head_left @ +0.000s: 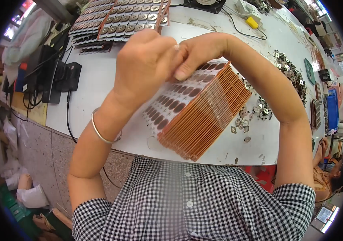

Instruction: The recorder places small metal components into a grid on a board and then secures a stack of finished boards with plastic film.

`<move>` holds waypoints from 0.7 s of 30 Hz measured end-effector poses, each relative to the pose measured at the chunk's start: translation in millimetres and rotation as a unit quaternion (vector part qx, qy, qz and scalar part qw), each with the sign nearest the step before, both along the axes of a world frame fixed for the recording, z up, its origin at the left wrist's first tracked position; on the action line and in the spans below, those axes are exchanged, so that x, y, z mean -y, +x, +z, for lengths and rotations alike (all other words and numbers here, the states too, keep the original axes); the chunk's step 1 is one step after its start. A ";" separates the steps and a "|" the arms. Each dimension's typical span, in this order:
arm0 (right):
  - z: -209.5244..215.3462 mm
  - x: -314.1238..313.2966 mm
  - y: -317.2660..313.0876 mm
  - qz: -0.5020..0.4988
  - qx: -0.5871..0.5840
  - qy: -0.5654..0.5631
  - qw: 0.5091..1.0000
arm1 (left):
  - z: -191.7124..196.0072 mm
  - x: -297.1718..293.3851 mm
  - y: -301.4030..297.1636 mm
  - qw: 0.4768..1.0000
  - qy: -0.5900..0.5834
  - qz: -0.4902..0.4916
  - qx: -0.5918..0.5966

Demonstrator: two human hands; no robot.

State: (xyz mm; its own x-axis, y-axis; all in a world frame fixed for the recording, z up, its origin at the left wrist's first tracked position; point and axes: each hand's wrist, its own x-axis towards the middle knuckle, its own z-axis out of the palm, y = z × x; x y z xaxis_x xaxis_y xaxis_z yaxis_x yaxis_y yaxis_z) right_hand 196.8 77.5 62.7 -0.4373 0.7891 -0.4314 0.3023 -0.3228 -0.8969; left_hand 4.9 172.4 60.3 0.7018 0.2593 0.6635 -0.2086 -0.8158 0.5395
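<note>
Both hands (167, 60) pinching top of orange card stack (203, 112), white table (95, 80)

Black-and-white checked short-sleeved shirt (187, 205), thin silver bangle (99, 134) on left wrist.

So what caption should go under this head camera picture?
Both hands, left hand and right hand, pinch the top of a stack of orange cards above a white table.

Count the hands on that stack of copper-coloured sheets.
2. The left hand grips the top of the stack of copper-coloured sheets from the left; the right hand pinches its top edge from the right. Fingers behind the stack are hidden.
</note>
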 end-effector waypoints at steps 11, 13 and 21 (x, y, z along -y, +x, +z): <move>4.2 39.7 -19.8 -0.098 0.073 0.191 0.974 | 50.2 50.2 -34.6 0.995 0.015 -0.084 -0.054; 5.5 50.3 -30.1 -0.165 0.020 0.134 0.977 | 62.0 69.8 -71.6 0.971 0.080 -0.095 -0.205; 35.6 96.3 -59.2 -0.408 0.016 0.200 0.891 | 36.3 85.1 -120.5 0.936 0.177 -0.004 -0.303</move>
State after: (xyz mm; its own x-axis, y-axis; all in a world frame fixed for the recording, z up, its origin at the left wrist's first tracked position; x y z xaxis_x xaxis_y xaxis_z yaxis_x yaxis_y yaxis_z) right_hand 137.6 -18.8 98.3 0.3595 0.9320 -0.0457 0.1412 -0.1027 -0.9846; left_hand -115.5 87.3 96.6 0.9782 0.0903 0.1868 0.0402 -0.9657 0.2564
